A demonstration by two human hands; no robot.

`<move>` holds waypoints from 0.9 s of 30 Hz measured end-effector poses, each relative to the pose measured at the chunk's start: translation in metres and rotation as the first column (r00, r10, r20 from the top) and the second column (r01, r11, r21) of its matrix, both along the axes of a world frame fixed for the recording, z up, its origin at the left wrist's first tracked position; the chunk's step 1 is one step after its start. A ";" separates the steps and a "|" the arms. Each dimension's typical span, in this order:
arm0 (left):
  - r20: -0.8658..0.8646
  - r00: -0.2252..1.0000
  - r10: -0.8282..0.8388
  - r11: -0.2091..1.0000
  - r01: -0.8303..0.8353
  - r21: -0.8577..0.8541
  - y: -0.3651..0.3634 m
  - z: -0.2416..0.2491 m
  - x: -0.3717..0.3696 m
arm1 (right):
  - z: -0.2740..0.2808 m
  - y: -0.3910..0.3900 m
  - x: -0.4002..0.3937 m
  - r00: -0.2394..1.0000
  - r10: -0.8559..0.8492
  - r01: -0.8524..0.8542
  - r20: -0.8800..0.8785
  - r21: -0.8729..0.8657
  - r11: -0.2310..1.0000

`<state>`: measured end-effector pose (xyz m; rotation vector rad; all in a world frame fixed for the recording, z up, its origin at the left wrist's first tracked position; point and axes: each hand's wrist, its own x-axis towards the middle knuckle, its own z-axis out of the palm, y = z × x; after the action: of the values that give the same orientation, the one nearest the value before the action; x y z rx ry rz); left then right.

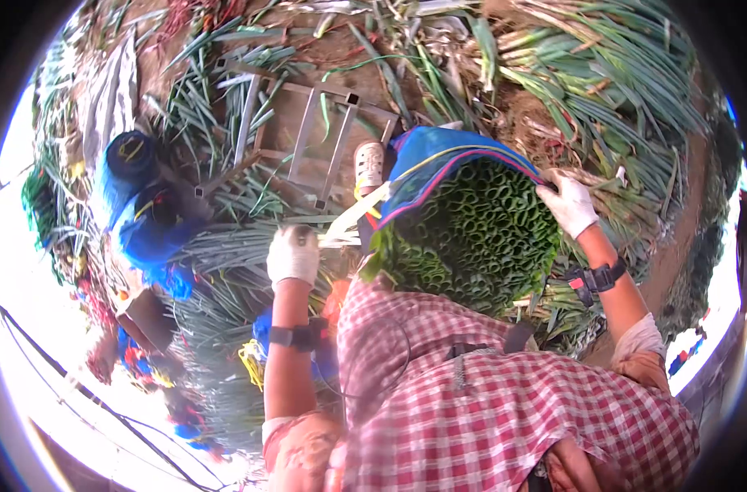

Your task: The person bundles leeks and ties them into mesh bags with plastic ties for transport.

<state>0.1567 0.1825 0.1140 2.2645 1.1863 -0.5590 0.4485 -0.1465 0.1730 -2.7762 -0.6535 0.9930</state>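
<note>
In front of my body stands a blue mesh bag (427, 168) with a pink and yellow rim, packed with cut green onions (480, 225) whose hollow ends face up. My right hand (569, 205), in a white glove, pinches the bag's rim on the right side. My left hand (293, 256), also gloved, is closed and held apart from the bag on the left, above loose green onions. Whatever it may hold is hidden. A pale flat strip (355, 215) lies between that hand and the bag.
A metal frame (312, 143) lies on the ground beyond a shoe (369, 166). At left are blue mesh bundles (144, 234). A big heap of green onions (603, 74) fills the upper right, and more stalks (218, 353) spread on the left.
</note>
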 end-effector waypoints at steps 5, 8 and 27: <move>-0.183 0.949 0.258 0.669 -0.312 -0.675 -0.046 -0.059 -0.039 | -0.007 0.002 0.014 0.999 0.033 -0.033 0.031 -0.012 0.999; -0.212 0.725 0.656 0.287 -0.499 -0.818 -0.070 -0.067 -0.017 | -0.017 -0.001 0.022 1.000 0.010 -0.010 0.018 0.020 1.000; -0.318 0.325 0.891 -0.229 -0.283 -0.931 -0.099 -0.067 -0.035 | -0.025 0.019 0.030 0.996 0.044 -0.032 0.078 -0.151 0.988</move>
<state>0.1212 0.0830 0.0470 0.3047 1.0365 -0.0462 0.4783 -0.1280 0.1475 -2.9591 -0.6716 0.9802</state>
